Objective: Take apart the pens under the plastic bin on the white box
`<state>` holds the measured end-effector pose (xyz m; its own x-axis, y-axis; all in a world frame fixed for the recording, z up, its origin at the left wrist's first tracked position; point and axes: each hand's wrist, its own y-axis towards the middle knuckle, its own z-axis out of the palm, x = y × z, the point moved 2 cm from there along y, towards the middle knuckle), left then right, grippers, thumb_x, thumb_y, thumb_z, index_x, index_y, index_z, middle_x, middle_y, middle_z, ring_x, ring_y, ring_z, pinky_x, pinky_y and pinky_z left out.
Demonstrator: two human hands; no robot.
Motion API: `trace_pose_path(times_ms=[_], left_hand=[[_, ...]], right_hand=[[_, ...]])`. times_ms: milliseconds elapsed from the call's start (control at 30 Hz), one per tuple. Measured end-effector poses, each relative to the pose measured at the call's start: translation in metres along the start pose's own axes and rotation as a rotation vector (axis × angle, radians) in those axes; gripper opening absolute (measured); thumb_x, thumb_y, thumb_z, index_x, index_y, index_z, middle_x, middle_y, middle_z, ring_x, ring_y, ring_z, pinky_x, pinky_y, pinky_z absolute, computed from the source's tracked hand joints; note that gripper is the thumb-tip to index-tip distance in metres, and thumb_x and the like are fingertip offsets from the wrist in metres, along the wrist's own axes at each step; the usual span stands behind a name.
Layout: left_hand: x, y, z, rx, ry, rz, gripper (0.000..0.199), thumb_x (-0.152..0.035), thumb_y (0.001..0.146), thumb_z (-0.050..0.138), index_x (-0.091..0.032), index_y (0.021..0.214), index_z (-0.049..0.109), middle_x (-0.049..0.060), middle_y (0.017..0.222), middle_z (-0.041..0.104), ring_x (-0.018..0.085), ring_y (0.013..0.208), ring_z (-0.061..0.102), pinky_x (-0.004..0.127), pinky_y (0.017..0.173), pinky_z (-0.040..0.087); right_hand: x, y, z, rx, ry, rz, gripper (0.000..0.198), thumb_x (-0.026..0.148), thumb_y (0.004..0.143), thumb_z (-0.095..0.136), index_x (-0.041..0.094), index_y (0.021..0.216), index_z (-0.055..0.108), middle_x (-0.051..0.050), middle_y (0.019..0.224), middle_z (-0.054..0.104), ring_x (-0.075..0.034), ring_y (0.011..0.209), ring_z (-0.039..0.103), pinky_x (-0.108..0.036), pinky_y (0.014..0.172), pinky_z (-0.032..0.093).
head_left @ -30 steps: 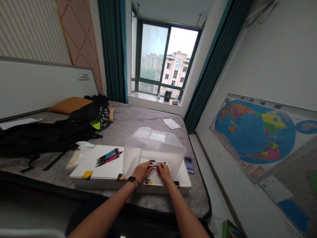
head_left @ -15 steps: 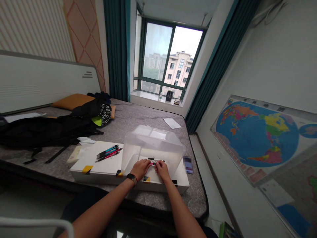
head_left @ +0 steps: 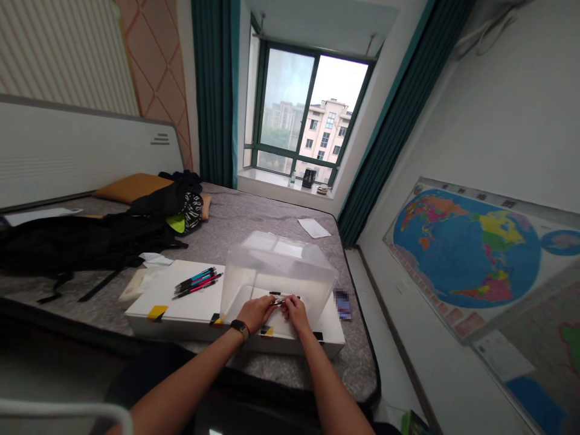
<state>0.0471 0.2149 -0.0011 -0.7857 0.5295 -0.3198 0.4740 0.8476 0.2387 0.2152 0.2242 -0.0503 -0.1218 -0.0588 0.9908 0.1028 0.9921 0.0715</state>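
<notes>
While both hands meet low in the middle of the scene, a small slender piece [head_left: 278,302], dark and silvery, lies between their fingertips, just right of the left hand [head_left: 256,313] and just left of the right hand [head_left: 295,313]. The left hand's fingers are drawn together in a pinch on the piece's left end; the right hand, its fingers curled and nearly closed, grips toward the other end, though how far each holds it is too small to tell. Just to the far side of the fingertips lies a short black item [head_left: 274,293], apart from the left hand. The hands are at the near, open side of a translucent plastic box [head_left: 272,257], which rises around and beyond them on a long white box [head_left: 145,305]. On the left part of that white box, well apart from the hands, lies a row of pens [head_left: 198,282], teal, red and black, side by side and slanting up to the right. Near the right end of the white box, a blurred-out phone-like object [head_left: 343,305] rests on the grey mattress [head_left: 357,356].
</notes>
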Motion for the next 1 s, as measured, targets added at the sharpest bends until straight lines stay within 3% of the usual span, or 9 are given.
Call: trace_pose_path(times_ms=[100,267,433,600,767,1000], left_hand=[[-0.001,0.000,0.002,-0.028,0.024,0.075,0.034,-0.043,0.095,0.028,-0.025,0.100,0.056,0.003,0.091,0.063,0.016,0.081,0.059,0.025,0.069,0.040],[0.001,0.001,0.007,-0.108,0.031,0.126,0.035,-0.040,0.096,0.027,-0.023,0.100,0.057,0.004,0.090,0.062,0.017,0.086,0.057,0.027,0.076,0.041],[0.004,0.002,0.011,-0.086,-0.021,0.109,0.037,-0.041,0.097,0.025,-0.024,0.101,0.057,0.003,0.089,0.064,0.016,0.085,0.059,0.026,0.075,0.042],[0.005,0.001,0.009,-0.048,-0.035,0.017,0.034,-0.046,0.094,0.032,-0.024,0.113,0.050,0.003,0.093,0.066,0.018,0.082,0.062,0.026,0.067,0.042],[0.003,0.000,0.006,-0.047,-0.012,0.031,0.030,-0.043,0.095,0.031,-0.024,0.102,0.053,0.003,0.093,0.063,0.016,0.083,0.060,0.024,0.069,0.041],[0.001,0.000,0.006,-0.094,0.031,0.066,0.034,-0.041,0.096,0.027,-0.023,0.094,0.055,0.004,0.088,0.061,0.017,0.085,0.056,0.027,0.075,0.041]], right_hand=[[0.005,-0.001,0.000,-0.067,-0.114,0.005,0.040,0.053,0.085,0.041,0.020,0.067,0.055,0.001,0.054,0.056,-0.014,0.046,0.051,-0.023,0.045,0.039],[0.013,-0.003,-0.001,-0.098,-0.317,-0.156,0.047,0.053,0.086,0.042,0.021,0.052,0.049,0.002,0.046,0.050,-0.014,0.049,0.049,-0.024,0.053,0.037],[0.013,-0.005,0.000,-0.053,-0.259,-0.125,0.048,0.053,0.086,0.042,0.020,0.053,0.051,0.003,0.045,0.050,-0.013,0.046,0.047,-0.023,0.051,0.036],[0.012,-0.005,0.000,-0.048,-0.158,-0.084,0.038,0.051,0.080,0.051,0.017,0.065,0.060,-0.001,0.056,0.061,-0.014,0.053,0.053,-0.023,0.053,0.041],[0.013,-0.006,0.000,-0.063,-0.129,-0.094,0.036,0.051,0.077,0.055,0.017,0.070,0.063,-0.002,0.067,0.064,-0.015,0.061,0.056,-0.023,0.055,0.043],[0.013,-0.007,0.000,-0.086,-0.230,-0.095,0.045,0.055,0.081,0.047,0.019,0.055,0.054,0.002,0.047,0.053,-0.014,0.047,0.049,-0.023,0.051,0.038]])
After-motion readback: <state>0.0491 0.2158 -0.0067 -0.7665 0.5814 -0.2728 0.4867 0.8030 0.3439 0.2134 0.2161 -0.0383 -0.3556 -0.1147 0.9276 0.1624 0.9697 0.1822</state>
